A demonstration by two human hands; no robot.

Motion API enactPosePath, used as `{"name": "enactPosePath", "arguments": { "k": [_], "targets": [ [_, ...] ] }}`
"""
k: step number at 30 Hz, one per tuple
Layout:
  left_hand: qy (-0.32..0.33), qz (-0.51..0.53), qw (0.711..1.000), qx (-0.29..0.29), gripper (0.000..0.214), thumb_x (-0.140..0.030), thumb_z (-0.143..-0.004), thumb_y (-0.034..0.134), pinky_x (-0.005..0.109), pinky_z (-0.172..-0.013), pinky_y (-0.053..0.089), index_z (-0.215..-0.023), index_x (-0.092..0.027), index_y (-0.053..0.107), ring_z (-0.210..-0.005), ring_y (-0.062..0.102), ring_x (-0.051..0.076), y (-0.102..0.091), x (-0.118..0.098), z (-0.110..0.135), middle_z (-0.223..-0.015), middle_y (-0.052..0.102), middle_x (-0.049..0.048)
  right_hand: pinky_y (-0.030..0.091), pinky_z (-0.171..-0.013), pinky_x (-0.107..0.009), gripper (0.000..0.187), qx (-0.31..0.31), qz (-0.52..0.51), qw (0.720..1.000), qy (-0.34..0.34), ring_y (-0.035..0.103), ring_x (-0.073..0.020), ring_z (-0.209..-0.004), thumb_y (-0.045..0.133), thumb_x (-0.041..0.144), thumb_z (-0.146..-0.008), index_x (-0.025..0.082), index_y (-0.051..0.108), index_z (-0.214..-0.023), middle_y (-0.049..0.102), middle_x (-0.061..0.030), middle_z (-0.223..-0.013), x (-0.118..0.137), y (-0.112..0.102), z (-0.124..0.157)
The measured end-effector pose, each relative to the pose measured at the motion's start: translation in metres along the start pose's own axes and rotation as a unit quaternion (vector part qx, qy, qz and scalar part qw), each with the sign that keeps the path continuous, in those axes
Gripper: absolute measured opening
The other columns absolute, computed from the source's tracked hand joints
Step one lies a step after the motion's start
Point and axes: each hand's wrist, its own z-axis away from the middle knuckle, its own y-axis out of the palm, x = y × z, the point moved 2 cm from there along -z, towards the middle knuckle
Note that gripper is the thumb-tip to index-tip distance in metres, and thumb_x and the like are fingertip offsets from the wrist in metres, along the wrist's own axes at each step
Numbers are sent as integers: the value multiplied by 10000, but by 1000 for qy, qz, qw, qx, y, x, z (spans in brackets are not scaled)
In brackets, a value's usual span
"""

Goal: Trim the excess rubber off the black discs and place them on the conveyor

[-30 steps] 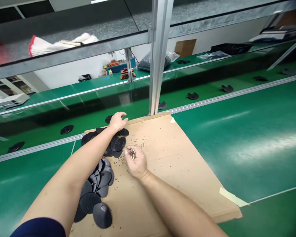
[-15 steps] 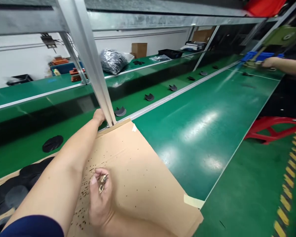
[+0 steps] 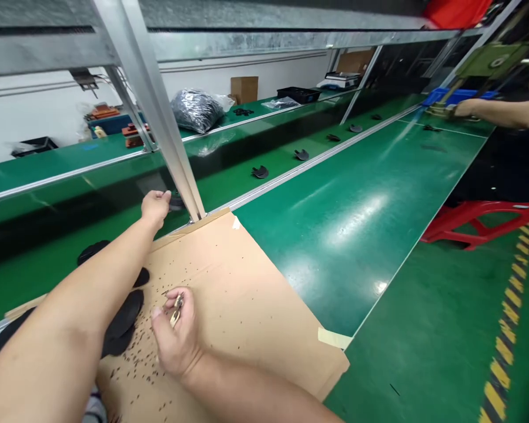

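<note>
My left hand reaches out over the green belt beside the metal post. Its fingers are closed at the edge of a flat black rounded piece, which is partly hidden by the post. My right hand is held above the brown cardboard sheet, with fingers curled round a small brass-coloured metal tool that looks like snips. Many tiny dark scraps lie scattered on the cardboard. Under and beside my left forearm lie several black pieces, partly covered by the arm.
A metal post rises at the cardboard's far edge. More black pieces are spaced along the belt. At the far right another person's arm is near a green machine. A red stool stands on the right.
My left hand has come out from behind the post and moved left, with the nearest black piece now at its fingers. The right hand stays over the cardboard with the tool.
</note>
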Motion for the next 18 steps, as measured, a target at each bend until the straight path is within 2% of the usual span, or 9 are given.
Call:
{"name": "enactPosePath", "arguments": {
  "k": [2,4,6,10,12,14,16,18],
  "targets": [
    [2,19,997,-69,170,-304,-797,617,220,-499,480,-787,-163,523,-594,527,107,-41,-9,19,-705,527,0,493,-767,-358,357,12,27,999,-13,525,-176,-809,634,262,-689,205,470,-1000,497,-23,-883,-3,1,2],
    [0,63,993,-98,162,-311,-814,605,212,-499,479,-828,-171,525,-591,528,97,-83,-19,46,-733,528,-10,484,-812,-364,418,27,72,996,-42,524,-178,-849,664,251,-666,210,458,-1027,511,-28,-924,-6,0,3],
    [-23,116,990,-78,168,-305,-797,631,200,-479,463,-846,-178,533,-559,514,86,-122,-26,81,-721,520,-24,480,-835,-382,402,50,119,989,-76,532,-191,-887,653,273,-696,206,453,-1038,525,-44,-946,-7,1,2],
    [-128,190,973,23,266,-323,-691,741,161,-380,360,-831,-174,571,-465,456,70,-185,-23,168,-632,496,-41,500,-782,-363,259,113,132,978,-117,566,-170,-784,555,375,-815,195,457,-973,543,-36,-856,-5,5,-3],
    [-175,228,957,41,303,-298,-638,786,151,-373,340,-822,-164,587,-468,465,63,-208,-12,212,-636,520,-33,504,-736,-344,275,134,154,971,-126,563,-158,-717,540,422,-839,196,456,-971,538,-18,-802,1,5,-3],
    [-200,271,941,43,386,-201,-582,815,154,-413,391,-913,-169,619,-517,514,64,-225,1,249,-734,594,-9,501,-744,-358,347,159,218,952,-148,568,-176,-738,581,457,-817,196,459,-1009,544,-24,-810,8,3,2],
    [-207,310,927,45,464,-130,-557,817,160,-474,448,-979,-178,630,-576,557,68,-235,15,277,-843,638,16,496,-802,-401,491,190,288,919,-190,574,-225,-862,665,466,-740,190,456,-1088,563,-70,-924,17,2,10],
    [-204,351,913,34,435,-130,-554,823,158,-501,465,-943,-168,633,-584,562,64,-237,28,295,-846,643,20,485,-863,-433,594,245,333,880,-233,552,-264,-985,698,426,-703,181,440,-1179,549,-112,-1051,23,1,19]
  ]
}}
